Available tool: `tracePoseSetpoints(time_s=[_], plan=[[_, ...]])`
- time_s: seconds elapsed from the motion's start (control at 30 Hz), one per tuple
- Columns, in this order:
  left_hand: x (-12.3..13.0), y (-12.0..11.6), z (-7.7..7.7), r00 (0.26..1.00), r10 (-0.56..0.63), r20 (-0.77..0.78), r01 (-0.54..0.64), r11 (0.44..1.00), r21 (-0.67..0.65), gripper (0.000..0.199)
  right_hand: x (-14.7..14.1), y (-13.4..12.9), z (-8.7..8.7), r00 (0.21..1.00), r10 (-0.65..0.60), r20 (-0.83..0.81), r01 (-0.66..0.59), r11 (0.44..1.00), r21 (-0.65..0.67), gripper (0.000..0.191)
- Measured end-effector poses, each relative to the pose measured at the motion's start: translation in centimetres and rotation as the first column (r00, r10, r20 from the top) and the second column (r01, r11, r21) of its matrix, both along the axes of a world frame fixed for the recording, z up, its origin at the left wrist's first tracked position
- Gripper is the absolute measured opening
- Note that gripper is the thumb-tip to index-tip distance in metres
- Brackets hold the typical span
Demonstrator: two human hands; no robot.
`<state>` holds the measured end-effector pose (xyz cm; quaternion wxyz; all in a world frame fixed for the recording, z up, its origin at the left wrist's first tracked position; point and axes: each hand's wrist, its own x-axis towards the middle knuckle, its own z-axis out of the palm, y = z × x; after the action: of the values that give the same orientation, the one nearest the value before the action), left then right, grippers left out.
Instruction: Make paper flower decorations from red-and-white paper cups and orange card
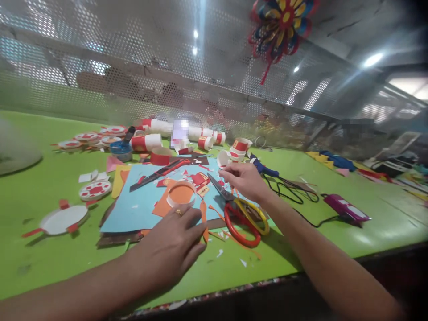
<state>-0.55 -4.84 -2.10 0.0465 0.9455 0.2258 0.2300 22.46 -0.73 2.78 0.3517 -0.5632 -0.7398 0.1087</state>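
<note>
My left hand [172, 243] is palm down at the front of the blue paper [140, 196], fingers loosely apart. Its ring finger lies against or just in front of a white paper ring [181, 193], which rests on an orange sheet [160, 208]. Beyond the scissors' blades, my right hand [245, 178] is closed in a pinch; whatever sits between its fingertips is too small to make out. Large scissors [227, 195] with red and yellow handles lie beneath that hand, their blades apart. Close to its fingertips stands a white paper piece [223, 158].
A box cutter [157, 174] lies on the blue paper among red and orange scraps. Paper discs [95, 190] and a white disc with red tabs [63, 219] are left. Red-and-white tubes [147, 142] stand behind. A blue glue gun [265, 168], black cord and purple device [346, 208] are right.
</note>
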Motion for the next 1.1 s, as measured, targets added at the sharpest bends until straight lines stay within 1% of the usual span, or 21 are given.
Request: tracePoseSetpoints(time_s=[0.07, 0.13, 0.23, 0.27, 0.37, 0.5, 0.63, 0.73, 0.83, 0.9, 0.97, 1.1], plan=[[0.1, -0.1, 0.0, 0.995, 0.018, -0.098, -0.023, 0.999, -0.043, 0.019, 0.1, -0.3, -0.8, 1.0, 0.018, 0.004, -0.018, 1.0, 0.004, 0.021], [0.3, -0.2, -0.1, 0.988, 0.027, -0.152, -0.036, 0.998, -0.057, 0.02, 0.1, -0.7, -1.5, 0.994, 0.067, 0.087, -0.068, 0.998, 0.001, 0.017], [0.5, -0.2, -0.1, 0.987, 0.025, -0.162, -0.03, 0.999, -0.028, 0.024, 0.0, -1.5, -2.1, 0.937, 0.174, 0.302, -0.162, 0.985, -0.062, 0.014], [0.5, -0.2, -0.2, 0.987, 0.02, -0.158, -0.022, 1.0, -0.011, 0.025, -0.1, -1.8, -2.2, 0.914, 0.203, 0.351, -0.183, 0.979, -0.092, 0.014], [0.7, -0.1, -0.1, 0.99, -0.003, -0.138, 0.01, 0.999, 0.051, 0.027, -0.4, -2.2, -2.6, 0.882, 0.26, 0.394, -0.213, 0.964, -0.161, 0.017], [0.7, -0.1, 0.0, 0.99, -0.011, -0.138, 0.025, 0.994, 0.105, 0.025, -1.0, -2.1, -2.8, 0.908, 0.272, 0.318, -0.227, 0.958, -0.173, 0.034], [0.8, -0.1, -0.1, 0.985, -0.014, -0.173, 0.042, 0.987, 0.158, 0.025, -1.9, -1.9, -3.1, 0.928, 0.302, 0.22, -0.27, 0.949, -0.164, 0.04], [0.9, -0.1, -0.1, 0.983, -0.005, -0.182, 0.034, 0.988, 0.154, 0.024, -2.4, -1.7, -3.2, 0.944, 0.306, 0.123, -0.281, 0.942, -0.186, 0.045], [0.9, -0.2, -0.2, 0.983, 0.014, -0.182, 0.013, 0.989, 0.146, 0.024, -2.8, -1.4, -3.3, 0.966, 0.258, 0.0, -0.25, 0.934, -0.254, 0.048], [0.8, -0.2, -0.2, 0.983, 0.007, -0.184, 0.024, 0.986, 0.166, 0.025, -2.9, -1.2, -3.2, 0.979, 0.203, -0.037, -0.205, 0.94, -0.274, 0.05], [0.8, -0.3, -0.2, 0.983, 0.001, -0.186, 0.034, 0.982, 0.184, 0.025, -3.0, -1.1, -3.1, 0.983, 0.176, -0.057, -0.185, 0.942, -0.28, 0.051], [0.8, -0.3, -0.2, 0.98, 0.004, -0.198, 0.029, 0.986, 0.162, 0.024, -3.0, -1.1, -3.1, 0.967, 0.199, -0.16, -0.245, 0.901, -0.359, 0.049]])
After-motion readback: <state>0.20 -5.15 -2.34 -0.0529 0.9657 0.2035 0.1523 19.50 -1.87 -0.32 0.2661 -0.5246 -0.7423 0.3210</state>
